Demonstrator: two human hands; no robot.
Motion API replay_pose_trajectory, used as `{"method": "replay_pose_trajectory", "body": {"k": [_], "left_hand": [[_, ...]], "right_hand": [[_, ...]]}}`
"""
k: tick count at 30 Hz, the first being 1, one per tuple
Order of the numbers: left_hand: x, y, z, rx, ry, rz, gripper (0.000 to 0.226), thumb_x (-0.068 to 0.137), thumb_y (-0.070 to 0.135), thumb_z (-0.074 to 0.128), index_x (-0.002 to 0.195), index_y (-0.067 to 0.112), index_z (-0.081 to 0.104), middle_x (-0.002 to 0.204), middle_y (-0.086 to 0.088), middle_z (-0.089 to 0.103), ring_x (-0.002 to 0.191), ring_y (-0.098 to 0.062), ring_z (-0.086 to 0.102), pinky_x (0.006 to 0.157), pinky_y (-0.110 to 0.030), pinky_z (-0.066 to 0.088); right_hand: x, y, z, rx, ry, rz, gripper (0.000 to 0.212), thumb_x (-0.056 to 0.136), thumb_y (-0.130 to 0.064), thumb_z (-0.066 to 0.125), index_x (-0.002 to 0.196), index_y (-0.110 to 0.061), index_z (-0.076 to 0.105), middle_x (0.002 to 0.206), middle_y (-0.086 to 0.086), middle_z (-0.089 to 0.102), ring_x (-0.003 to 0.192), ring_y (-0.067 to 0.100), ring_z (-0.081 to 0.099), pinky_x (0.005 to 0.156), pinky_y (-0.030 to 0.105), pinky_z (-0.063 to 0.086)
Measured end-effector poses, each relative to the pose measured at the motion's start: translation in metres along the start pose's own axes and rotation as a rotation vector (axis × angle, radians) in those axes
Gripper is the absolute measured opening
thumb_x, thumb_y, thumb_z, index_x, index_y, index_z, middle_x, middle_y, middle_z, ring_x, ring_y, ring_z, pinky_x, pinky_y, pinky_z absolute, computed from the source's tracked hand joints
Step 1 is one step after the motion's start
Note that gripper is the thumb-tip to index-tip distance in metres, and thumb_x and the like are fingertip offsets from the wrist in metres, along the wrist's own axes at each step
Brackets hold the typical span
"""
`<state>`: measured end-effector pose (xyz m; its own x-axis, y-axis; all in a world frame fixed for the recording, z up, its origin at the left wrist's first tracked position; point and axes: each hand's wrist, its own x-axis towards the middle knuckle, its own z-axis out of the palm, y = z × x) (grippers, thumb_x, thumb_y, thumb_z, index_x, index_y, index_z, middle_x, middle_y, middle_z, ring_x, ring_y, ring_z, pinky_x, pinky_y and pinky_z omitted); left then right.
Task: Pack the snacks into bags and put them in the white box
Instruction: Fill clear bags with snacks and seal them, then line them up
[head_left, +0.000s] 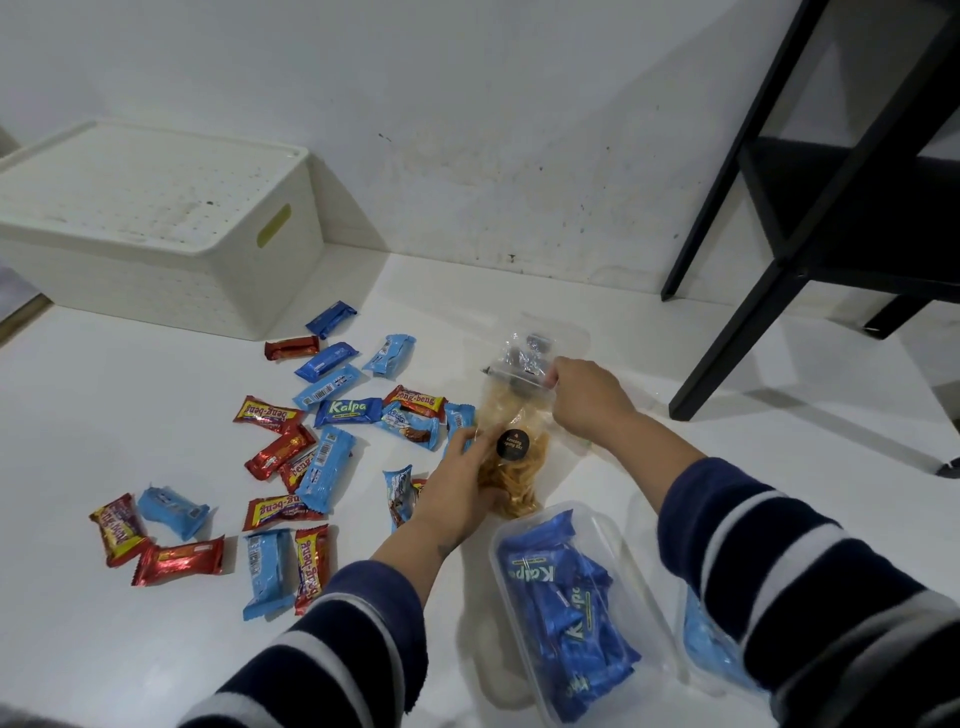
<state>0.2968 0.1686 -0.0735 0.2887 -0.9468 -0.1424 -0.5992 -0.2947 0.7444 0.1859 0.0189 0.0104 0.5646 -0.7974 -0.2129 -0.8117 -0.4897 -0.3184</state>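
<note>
White floor (519, 312) meets white wall; black shelf frame (810, 208) at right. White box (156, 228), lid on, sits far left against wall. Loose snack bars (291, 457), red and blue wrappers, scattered between box and my hands. Clear bag of dark blue bars (561, 613) lies near me, just right of my left sleeve. My left hand (457, 483) grips side of clear chip bag (514, 441); my right hand (587, 400) pinches its top edge.
</note>
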Motion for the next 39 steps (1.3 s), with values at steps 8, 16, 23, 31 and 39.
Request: {"method": "replay_pose_trajectory", "body": {"k": [8, 16, 23, 31, 39], "left_hand": [[0.023, 0.041, -0.005, -0.523, 0.230, -0.271, 0.039, 0.074, 0.063, 0.059, 0.098, 0.033, 0.064, 0.134, -0.002, 0.045, 0.126, -0.020, 0.045, 0.109, -0.042, 0.037], [0.035, 0.050, -0.006, -0.672, 0.357, -0.317, 0.011, 0.073, 0.046, 0.069, 0.072, 0.036, 0.073, 0.130, -0.002, 0.057, 0.129, -0.016, 0.045, 0.110, -0.044, 0.036], [0.038, 0.054, -0.007, -0.627, 0.336, -0.243, 0.009, 0.081, 0.031, 0.067, 0.076, 0.030, 0.075, 0.111, 0.002, 0.063, 0.113, -0.017, 0.055, 0.100, -0.044, 0.045], [0.037, 0.057, -0.011, -0.616, 0.322, -0.188, 0.013, 0.087, 0.026, 0.064, 0.078, 0.031, 0.070, 0.107, 0.004, 0.060, 0.110, -0.017, 0.056, 0.097, -0.037, 0.047], [0.008, 0.020, 0.002, -0.299, 0.132, -0.190, 0.071, 0.076, 0.008, 0.078, 0.136, 0.027, 0.045, 0.148, 0.002, 0.018, 0.124, -0.011, 0.035, 0.096, -0.015, 0.029]], "right_hand": [[-0.006, 0.003, 0.000, 0.108, 0.054, -0.138, 0.024, 0.089, -0.007, 0.048, 0.103, -0.016, 0.065, 0.098, -0.002, 0.058, 0.097, 0.023, 0.058, 0.083, 0.036, 0.049], [-0.014, 0.007, 0.007, 0.300, 0.109, -0.175, 0.013, 0.086, -0.028, 0.063, 0.094, -0.023, 0.072, 0.088, -0.010, 0.054, 0.072, 0.001, 0.049, 0.079, 0.030, 0.049], [-0.007, 0.006, 0.008, 0.336, 0.135, -0.016, 0.015, 0.087, -0.032, 0.061, 0.081, -0.023, 0.073, 0.087, -0.008, 0.068, 0.083, 0.014, 0.061, 0.078, 0.036, 0.053], [-0.004, -0.004, 0.010, 0.389, 0.122, 0.077, 0.018, 0.092, -0.029, 0.055, 0.087, -0.021, 0.071, 0.091, -0.008, 0.065, 0.083, 0.016, 0.059, 0.066, 0.028, 0.043], [-0.027, 0.001, 0.031, 0.730, 0.085, 0.131, 0.048, 0.090, -0.017, 0.059, 0.133, -0.030, 0.042, 0.126, 0.008, 0.034, 0.087, 0.010, 0.045, 0.081, 0.016, 0.041]]}}
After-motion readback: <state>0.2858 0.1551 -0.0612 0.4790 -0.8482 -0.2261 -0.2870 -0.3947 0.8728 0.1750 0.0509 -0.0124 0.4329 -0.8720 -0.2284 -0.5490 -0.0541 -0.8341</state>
